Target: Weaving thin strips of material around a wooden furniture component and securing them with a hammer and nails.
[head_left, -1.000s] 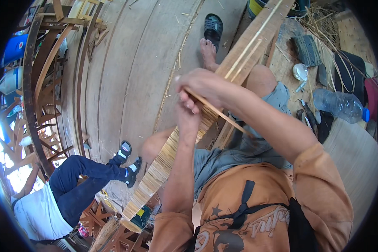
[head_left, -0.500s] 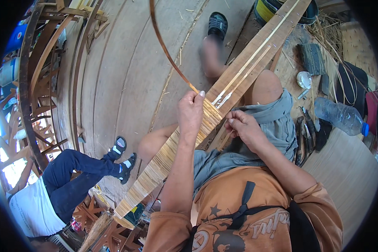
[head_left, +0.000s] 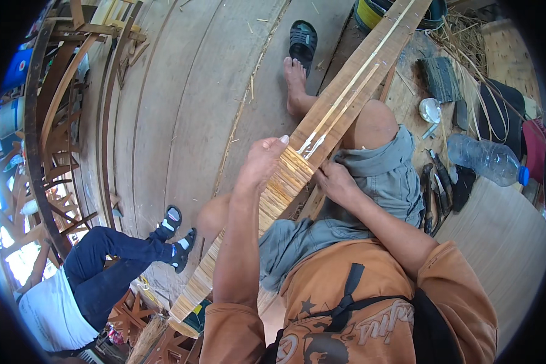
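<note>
A long wooden plank [head_left: 355, 82] slants across my lap, with two pale lines along its bare upper part and white glue-like smears [head_left: 312, 145] on it. Its lower part is closely wrapped in narrow tan strips [head_left: 282, 188], which look like split cane or bamboo. My left hand [head_left: 262, 162] grips the plank's left edge at the top of the wrapping, thumb uppermost and fingers partly hidden. Against the opposite edge, just across from it, my right hand [head_left: 340, 183] is closed with bent fingertips; what they pinch is hidden.
Right of me lie a clear plastic bottle [head_left: 485, 159], dark-handled tools [head_left: 440, 191], a small round container [head_left: 430, 110] and a dark block [head_left: 440, 80]. Wooden frames [head_left: 60, 115] stand at the left. Another person's legs [head_left: 112, 255] stretch in at lower left. A sandal [head_left: 303, 42] lies ahead.
The long brown strip that rose from my left hand has gone from view. My left hand has shifted slightly left and down; my right hand has come against the plank's edge.
</note>
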`<act>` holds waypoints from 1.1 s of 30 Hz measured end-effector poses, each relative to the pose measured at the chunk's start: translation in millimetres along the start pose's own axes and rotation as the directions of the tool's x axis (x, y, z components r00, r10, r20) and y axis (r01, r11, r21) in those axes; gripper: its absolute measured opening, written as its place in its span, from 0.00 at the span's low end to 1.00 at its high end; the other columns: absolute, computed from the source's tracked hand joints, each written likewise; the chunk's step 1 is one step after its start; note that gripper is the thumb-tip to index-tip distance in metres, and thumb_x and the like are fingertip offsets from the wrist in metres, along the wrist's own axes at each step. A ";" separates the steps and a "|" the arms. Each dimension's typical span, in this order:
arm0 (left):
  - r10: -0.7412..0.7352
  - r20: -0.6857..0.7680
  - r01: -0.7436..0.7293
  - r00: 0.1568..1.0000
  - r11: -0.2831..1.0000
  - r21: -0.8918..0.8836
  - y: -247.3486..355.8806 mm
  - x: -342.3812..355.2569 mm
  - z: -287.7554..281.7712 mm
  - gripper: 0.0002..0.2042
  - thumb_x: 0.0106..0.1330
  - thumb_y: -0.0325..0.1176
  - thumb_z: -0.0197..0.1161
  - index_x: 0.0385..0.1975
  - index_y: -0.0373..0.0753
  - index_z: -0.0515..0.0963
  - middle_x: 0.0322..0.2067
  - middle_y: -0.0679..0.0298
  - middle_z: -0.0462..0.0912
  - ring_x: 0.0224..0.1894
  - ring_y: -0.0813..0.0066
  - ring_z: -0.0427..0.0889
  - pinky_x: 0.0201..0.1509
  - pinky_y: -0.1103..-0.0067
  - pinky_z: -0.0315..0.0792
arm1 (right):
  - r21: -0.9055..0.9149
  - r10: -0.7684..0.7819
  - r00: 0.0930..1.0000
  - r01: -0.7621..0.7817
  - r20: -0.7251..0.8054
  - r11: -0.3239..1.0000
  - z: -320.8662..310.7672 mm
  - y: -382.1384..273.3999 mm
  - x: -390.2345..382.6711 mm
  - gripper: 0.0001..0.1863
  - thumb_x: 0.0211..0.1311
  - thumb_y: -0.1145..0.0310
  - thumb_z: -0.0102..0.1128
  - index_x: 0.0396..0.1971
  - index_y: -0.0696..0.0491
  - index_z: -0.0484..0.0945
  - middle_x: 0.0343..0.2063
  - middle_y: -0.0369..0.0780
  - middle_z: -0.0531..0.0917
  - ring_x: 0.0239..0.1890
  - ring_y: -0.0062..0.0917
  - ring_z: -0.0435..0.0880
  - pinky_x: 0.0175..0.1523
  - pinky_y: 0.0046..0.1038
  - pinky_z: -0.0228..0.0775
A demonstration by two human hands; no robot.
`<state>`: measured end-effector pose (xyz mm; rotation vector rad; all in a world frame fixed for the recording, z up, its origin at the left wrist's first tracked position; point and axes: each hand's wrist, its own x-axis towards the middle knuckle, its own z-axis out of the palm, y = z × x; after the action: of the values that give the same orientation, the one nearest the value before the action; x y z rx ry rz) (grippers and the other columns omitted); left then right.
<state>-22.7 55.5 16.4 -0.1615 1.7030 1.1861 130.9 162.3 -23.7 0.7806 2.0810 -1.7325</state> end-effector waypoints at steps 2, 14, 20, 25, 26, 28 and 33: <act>-0.072 0.159 0.091 0.985 0.989 -0.115 1.0 2.8 -5.6 0.15 0.67 0.38 0.56 0.37 0.30 0.76 0.31 0.61 0.82 0.30 0.79 0.79 0.37 0.81 0.74 | 0.224 0.027 0.999 -0.030 0.017 0.974 -11.5 -16.0 -13.4 0.13 0.64 0.69 0.49 0.44 0.60 0.75 0.30 0.42 0.80 0.35 0.35 0.78 0.44 0.31 0.69; -0.103 0.303 0.144 0.947 0.983 -0.115 2.4 13.2 -12.6 0.12 0.64 0.35 0.60 0.38 0.32 0.76 0.31 0.63 0.81 0.31 0.79 0.79 0.39 0.81 0.74 | 0.440 0.065 0.997 -0.038 -0.047 0.897 -6.5 -5.9 -16.1 0.15 0.63 0.62 0.55 0.29 0.61 0.77 0.19 0.32 0.75 0.25 0.16 0.70 0.31 0.25 0.65; -0.008 0.229 0.030 0.973 0.995 -0.092 5.9 5.7 -3.0 0.11 0.66 0.33 0.57 0.41 0.31 0.75 0.33 0.64 0.80 0.33 0.81 0.78 0.40 0.83 0.73 | 0.340 0.093 0.986 -0.041 -0.135 0.939 -5.9 -16.5 -16.1 0.15 0.61 0.62 0.56 0.29 0.62 0.77 0.17 0.42 0.76 0.21 0.20 0.72 0.29 0.27 0.66; 0.101 0.196 -0.101 0.975 0.995 -0.013 2.4 2.8 0.3 0.13 0.67 0.31 0.55 0.46 0.31 0.72 0.35 0.64 0.79 0.36 0.81 0.77 0.43 0.83 0.71 | 0.433 0.164 0.984 -0.116 -0.075 0.894 -27.5 -33.2 -56.0 0.13 0.64 0.65 0.53 0.30 0.61 0.76 0.15 0.35 0.72 0.18 0.16 0.67 0.24 0.22 0.61; 0.148 0.168 -0.161 0.975 0.985 0.065 1.3 1.1 1.2 0.13 0.67 0.31 0.55 0.47 0.31 0.71 0.35 0.64 0.79 0.37 0.81 0.76 0.44 0.82 0.71 | 0.612 0.252 0.967 -0.213 0.023 0.761 -33.0 -33.2 -69.4 0.12 0.65 0.66 0.51 0.30 0.61 0.76 0.14 0.32 0.70 0.16 0.14 0.64 0.22 0.19 0.58; 0.212 0.122 -0.227 0.970 0.966 0.121 -3.3 -1.7 4.0 0.14 0.66 0.31 0.55 0.47 0.30 0.71 0.36 0.63 0.79 0.37 0.80 0.76 0.44 0.82 0.71 | 0.668 0.264 0.964 -0.225 0.045 0.709 -45.8 -43.1 -89.5 0.12 0.66 0.66 0.51 0.30 0.59 0.76 0.14 0.30 0.66 0.16 0.12 0.61 0.22 0.17 0.54; 0.451 -0.008 -0.432 0.892 0.860 0.273 -18.1 -7.4 12.5 0.14 0.66 0.29 0.56 0.48 0.29 0.70 0.37 0.56 0.80 0.38 0.74 0.79 0.45 0.80 0.72 | 0.724 0.264 0.964 -0.203 0.030 0.659 -49.0 -35.8 -103.8 0.11 0.66 0.65 0.51 0.30 0.58 0.76 0.14 0.26 0.63 0.15 0.10 0.55 0.21 0.15 0.48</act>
<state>-0.3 52.9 10.8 0.3791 2.0100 1.2725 197.3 184.8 74.1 1.2768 1.1793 -2.4005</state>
